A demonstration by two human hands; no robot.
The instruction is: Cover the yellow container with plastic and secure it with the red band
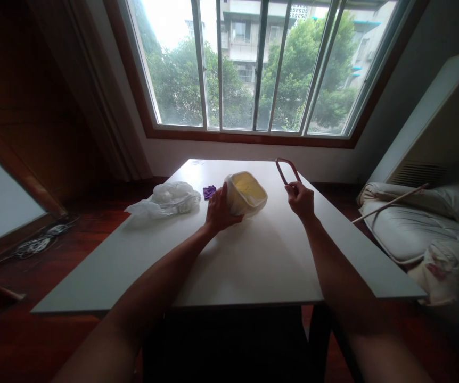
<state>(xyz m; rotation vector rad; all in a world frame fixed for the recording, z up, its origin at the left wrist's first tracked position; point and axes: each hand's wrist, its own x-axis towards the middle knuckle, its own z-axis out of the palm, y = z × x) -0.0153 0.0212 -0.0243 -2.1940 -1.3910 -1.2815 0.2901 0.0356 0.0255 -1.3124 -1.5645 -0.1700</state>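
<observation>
My left hand (219, 213) grips the side of a small pale-yellow bin (249, 192). A thin translucent plastic bag appears to wrap the bin's outside and rim. The bin is tilted, its opening turned up and toward me. My right hand (302, 200) is closed on the near end of a reddish-brown rounded rectangular ring (288, 169), held up at the table's far right, apart from the bin. Just left of the bin lies a small crumpled purple piece (209, 192); its kind I cannot make out. Beyond my left forearm, a crumpled white plastic bag (173, 198) rests on the table.
The white table (249, 276) stands before a wide window (249, 69). On the right is a folded pale mattress or cushion (409, 223) with a thin stick (389, 204) across it. Cables (40, 244) lie on the dark red floor at left.
</observation>
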